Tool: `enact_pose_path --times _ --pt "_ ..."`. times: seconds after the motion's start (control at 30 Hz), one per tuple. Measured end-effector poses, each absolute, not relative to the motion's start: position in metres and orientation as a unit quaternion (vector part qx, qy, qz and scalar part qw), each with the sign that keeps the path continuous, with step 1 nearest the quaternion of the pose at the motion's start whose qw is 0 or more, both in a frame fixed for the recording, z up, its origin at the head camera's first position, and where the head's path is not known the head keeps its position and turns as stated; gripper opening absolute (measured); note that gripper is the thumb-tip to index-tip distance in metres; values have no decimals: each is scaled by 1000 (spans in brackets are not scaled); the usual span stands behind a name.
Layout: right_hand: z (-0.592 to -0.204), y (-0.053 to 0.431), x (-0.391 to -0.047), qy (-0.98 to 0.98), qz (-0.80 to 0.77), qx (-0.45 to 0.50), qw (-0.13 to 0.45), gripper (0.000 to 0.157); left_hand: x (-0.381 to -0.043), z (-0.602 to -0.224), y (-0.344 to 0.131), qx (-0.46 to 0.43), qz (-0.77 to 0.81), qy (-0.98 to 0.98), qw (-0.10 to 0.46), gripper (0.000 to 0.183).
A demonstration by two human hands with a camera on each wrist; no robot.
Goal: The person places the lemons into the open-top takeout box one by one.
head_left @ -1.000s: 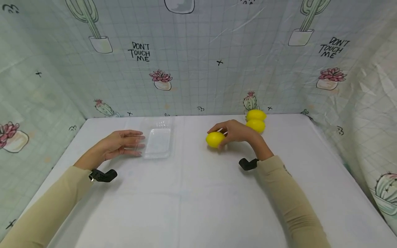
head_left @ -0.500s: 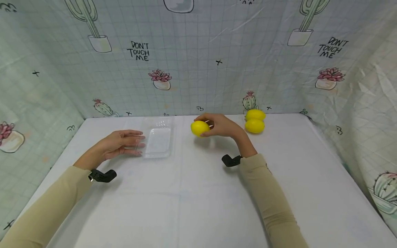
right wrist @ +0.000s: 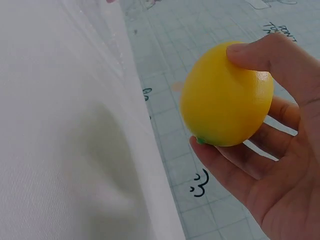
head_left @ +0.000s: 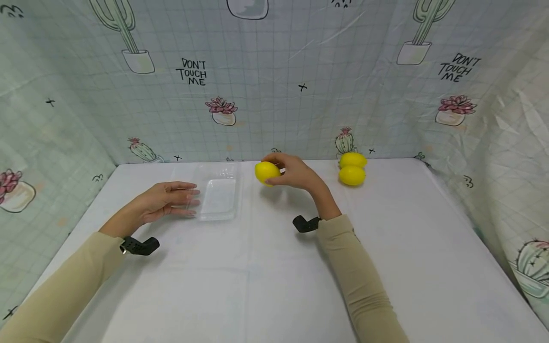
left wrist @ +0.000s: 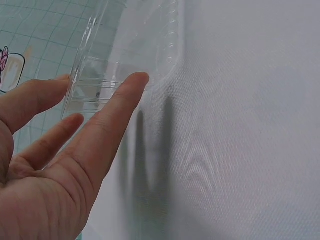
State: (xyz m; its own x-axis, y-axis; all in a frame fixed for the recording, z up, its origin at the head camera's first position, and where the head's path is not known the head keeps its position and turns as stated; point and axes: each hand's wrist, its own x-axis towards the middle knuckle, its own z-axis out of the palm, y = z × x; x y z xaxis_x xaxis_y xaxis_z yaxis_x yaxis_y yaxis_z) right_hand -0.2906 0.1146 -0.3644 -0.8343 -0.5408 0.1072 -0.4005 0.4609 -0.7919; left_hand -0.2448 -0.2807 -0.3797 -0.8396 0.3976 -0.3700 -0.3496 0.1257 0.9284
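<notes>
In the head view my right hand point(head_left: 296, 172) holds a yellow lemon point(head_left: 267, 173) above the white table, just right of a clear plastic container point(head_left: 218, 195). The right wrist view shows the thumb on one side of the lemon point(right wrist: 225, 95) and the fingers on the other, with a small green tip at its end. My left hand point(head_left: 165, 202) has its fingers stretched out at the container's left side. In the left wrist view those fingertips are right at the container's clear rim point(left wrist: 85, 90), and nothing is gripped.
Two more lemons lie one behind the other near the table's back edge, the nearer lemon point(head_left: 352, 176) in front of the farther lemon point(head_left: 353, 160). A cactus-printed curtain point(head_left: 266, 95) stands behind the white table point(head_left: 240, 295) and along its sides.
My right hand has carried the lemon leftward and up from the table, toward the container. The left hand and the container have stayed in place.
</notes>
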Motion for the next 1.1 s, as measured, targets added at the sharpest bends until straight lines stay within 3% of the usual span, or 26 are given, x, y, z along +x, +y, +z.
enact_pose_path --times 1.1 --pt "-345 56 -291 809 -491 -320 46 55 -246 -376 -278 -7 652 702 285 67"
